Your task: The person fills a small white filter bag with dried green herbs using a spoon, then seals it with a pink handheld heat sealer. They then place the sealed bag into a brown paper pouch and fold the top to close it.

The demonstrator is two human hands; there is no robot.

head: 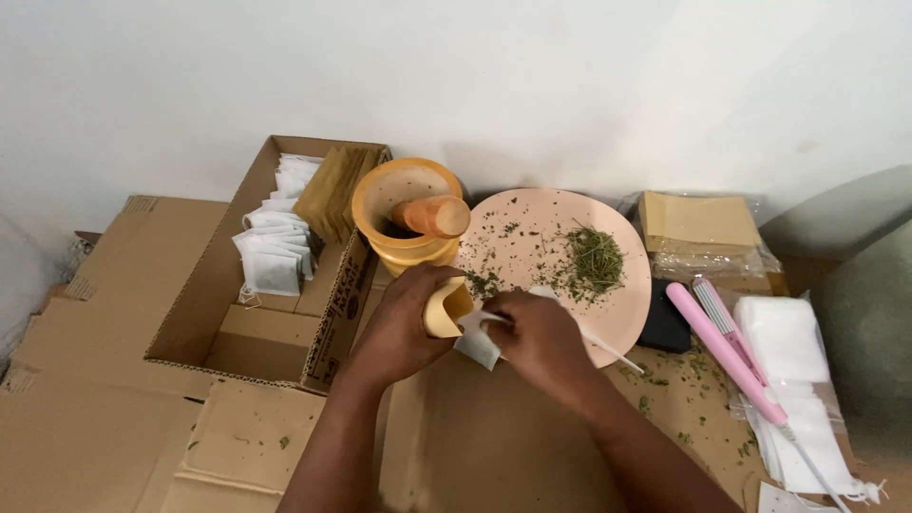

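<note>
My left hand (404,323) grips a small curved yellow scoop (445,306) just in front of a pink plate (627,294). Beside it, my right hand (543,340) pinches a small white tea bag (478,340) and a thin white stick (613,350) that pokes out to the right. The scoop's mouth touches the bag's top edge. A loose pile of dried green herb (595,258) lies on the plate, with crumbs scattered around it. A yellow mortar (404,204) with an orange pestle (432,216) stands behind my left hand.
An open cardboard box (256,332) at the left holds several filled white tea bags (274,252) and brown envelopes (331,190). At the right lie a pink sealing tool (727,347), stacked empty white bags (788,356), packed brown envelopes (698,223) and a black object (665,328). Flattened cardboard covers the surface.
</note>
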